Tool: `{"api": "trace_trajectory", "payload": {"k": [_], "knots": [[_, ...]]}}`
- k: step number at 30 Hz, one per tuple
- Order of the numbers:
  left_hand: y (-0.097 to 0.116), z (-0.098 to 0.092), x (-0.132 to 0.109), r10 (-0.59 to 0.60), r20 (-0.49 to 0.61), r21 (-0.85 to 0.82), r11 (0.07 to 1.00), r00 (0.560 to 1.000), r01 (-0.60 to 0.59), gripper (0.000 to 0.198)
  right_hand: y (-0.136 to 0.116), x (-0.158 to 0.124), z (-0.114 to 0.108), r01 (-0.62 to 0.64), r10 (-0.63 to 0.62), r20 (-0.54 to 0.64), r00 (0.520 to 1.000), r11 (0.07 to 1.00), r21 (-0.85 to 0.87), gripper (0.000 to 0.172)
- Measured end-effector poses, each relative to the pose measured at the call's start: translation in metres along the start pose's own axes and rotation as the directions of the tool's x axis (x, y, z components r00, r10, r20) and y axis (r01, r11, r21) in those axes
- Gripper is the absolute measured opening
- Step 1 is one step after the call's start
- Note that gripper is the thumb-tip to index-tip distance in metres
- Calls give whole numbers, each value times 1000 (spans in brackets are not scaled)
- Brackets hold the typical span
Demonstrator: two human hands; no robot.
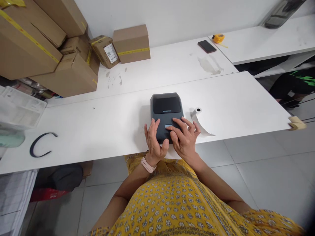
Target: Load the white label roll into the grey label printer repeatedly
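A dark grey label printer (161, 118) with a black glossy window stands on the white table (118, 127) in front of me. My left hand (155, 141) rests along its left side and front corner, fingers stretched and thumb out. Over its right side lies my right hand (184, 136), fingers spread, one fingertip on the light blue button (168, 126) on top. Just to the right of the printer is a small roll of white paper (197, 111), its loose end trailing toward the table's front edge.
Cardboard boxes (131, 44) are stacked at the back left. A black headband (36, 144) lies at the left. Toward the back right are a phone (207, 46) and a yellow tape measure (218, 38). A tape-like roll (297, 123) sits at the right corner.
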State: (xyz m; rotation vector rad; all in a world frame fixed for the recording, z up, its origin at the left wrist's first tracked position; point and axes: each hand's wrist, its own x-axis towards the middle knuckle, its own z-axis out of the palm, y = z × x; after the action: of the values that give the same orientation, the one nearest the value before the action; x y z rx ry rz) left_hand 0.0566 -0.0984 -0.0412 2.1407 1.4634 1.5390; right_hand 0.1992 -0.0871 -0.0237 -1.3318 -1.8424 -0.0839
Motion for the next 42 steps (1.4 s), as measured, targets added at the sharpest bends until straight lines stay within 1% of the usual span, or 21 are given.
{"api": "trace_trajectory", "payload": {"k": [2, 4, 6, 8, 9, 11, 12, 14, 20, 25, 28, 31, 34, 36, 38, 40, 42], "knots": [[0, -1, 1, -2, -2, -20, 1000, 1000, 1, 68, 3, 1, -1, -23, 22, 33, 999, 999, 48, 21], [1, -4, 2, -17, 19, -54, 998, 1000, 18, 66, 8, -1, -4, -55, 40, 92, 995, 986, 159, 25], [2, -9, 2, -50, 43, -102, 993, 998, 54, 65, 13, -6, -7, -108, 70, 142, 987, 953, 283, 41], [2, -14, -1, -125, 37, -161, 979, 992, 129, 65, 18, -14, -10, -198, 147, 165, 975, 910, 363, 58], [2, -15, -3, -179, 35, -191, 964, 983, 183, 64, 19, -19, -11, -249, 194, 176, 965, 890, 382, 62], [1, -17, -9, -296, 65, -248, 920, 953, 303, 60, 21, -27, -10, -335, 267, 218, 939, 853, 400, 63], [0, -17, -11, -339, 92, -267, 897, 936, 352, 58, 22, -30, -8, -364, 284, 245, 927, 837, 408, 63], [-2, -15, -15, -377, 133, -290, 870, 917, 400, 57, 21, -34, -6, -391, 289, 287, 913, 819, 419, 64], [-4, -9, -17, -387, 108, -362, 843, 916, 399, 60, 18, -33, -3, -389, 272, 308, 912, 816, 428, 67], [-3, -8, -14, -412, 93, -457, 791, 907, 406, 62, 14, -32, -2, -434, 316, 304, 899, 740, 514, 74], [-2, -7, -14, -425, 94, -452, 787, 900, 419, 64, 11, -31, -3, -442, 327, 299, 897, 709, 550, 76], [0, -8, -11, -425, 82, -447, 793, 902, 414, 64, 10, -29, -7, -433, 318, 295, 901, 713, 552, 76], [2, -15, 4, -385, 66, -478, 798, 921, 368, 63, 13, -14, -14, -365, 272, 248, 930, 760, 537, 73], [3, -21, 23, -348, 47, -537, 781, 936, 317, 64, 16, 8, -18, -256, 194, 172, 966, 811, 526, 70], [1, -25, 45, -325, 23, -617, 740, 946, 269, 67, 21, 39, -20, -116, 86, 81, 993, 854, 508, 70], [-6, -25, 63, -327, -19, -659, 715, 945, 234, 66, 25, 76, -17, 11, -8, -9, 1000, 881, 474, 70], [-17, -20, 71, -405, -55, -621, 730, 913, 287, 63, 28, 113, -12, 76, -50, -74, 996, 909, 411, 69]]}}
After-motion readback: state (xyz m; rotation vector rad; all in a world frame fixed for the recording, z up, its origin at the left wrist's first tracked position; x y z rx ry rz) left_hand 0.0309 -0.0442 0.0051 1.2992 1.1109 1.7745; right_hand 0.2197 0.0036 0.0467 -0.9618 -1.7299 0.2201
